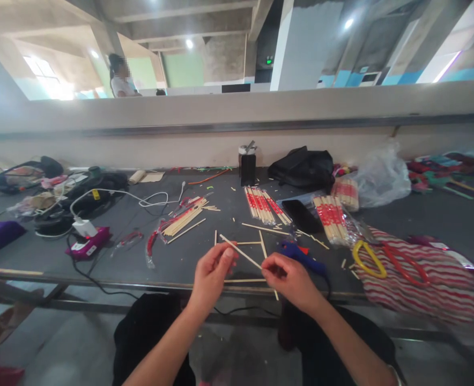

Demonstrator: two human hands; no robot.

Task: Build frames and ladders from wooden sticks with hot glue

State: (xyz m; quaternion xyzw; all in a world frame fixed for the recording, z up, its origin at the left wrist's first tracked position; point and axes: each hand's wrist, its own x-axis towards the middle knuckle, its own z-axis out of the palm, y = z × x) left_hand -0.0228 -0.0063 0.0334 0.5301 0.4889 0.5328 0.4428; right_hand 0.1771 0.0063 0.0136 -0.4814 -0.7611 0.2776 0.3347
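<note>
A thin wooden chopstick (243,253) slants between my two hands above the table's front edge. My left hand (216,268) is closed on it near its upper left end, thumb on top. The fingers of my right hand (286,274) pinch its lower right end. Beneath and behind the hands lies a frame of joined chopsticks (250,243), partly hidden by them. A blue glue gun (304,258) rests just behind my right hand.
Loose chopsticks (184,217) lie to the left, wrapped chopstick packs (261,205) behind. A phone (301,215), a black bag (301,167) and a striped cloth bag (417,279) are on the right. A purple power strip (88,244) with cables is at left. A person (120,78) is beyond the wall.
</note>
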